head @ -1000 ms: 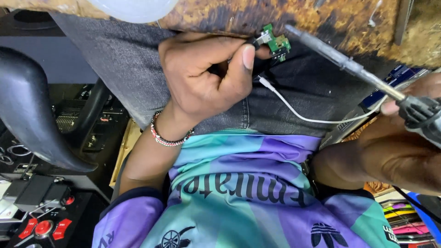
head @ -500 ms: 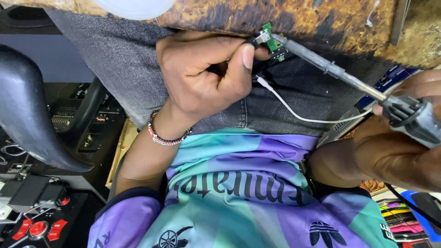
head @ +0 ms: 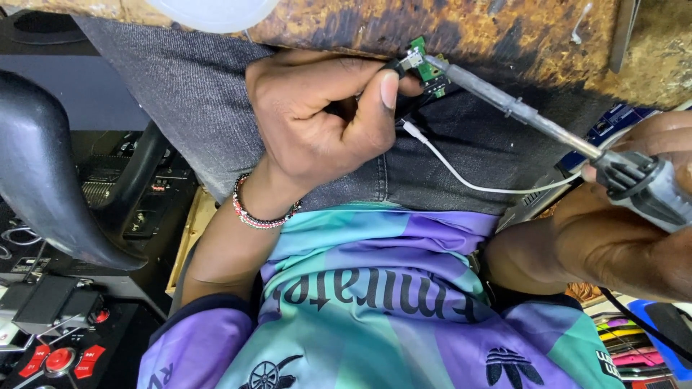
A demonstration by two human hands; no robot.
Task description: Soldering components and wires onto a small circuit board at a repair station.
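Now left hand (head: 324,122) pinching green circuit board (head: 428,68), soldering iron (head: 519,112) touching it

A small circuit board (head: 427,68) sits at the upper centre of the frame, against the edge of a worn workbench (head: 504,29) running along the top. The left hand (head: 324,122) is just left of the board, pinching it. A soldering iron (head: 548,130) slants in from the right hand (head: 659,162) at the right edge, its tip touching the board. A thin wire (head: 461,173) trails below the board, across the lap.
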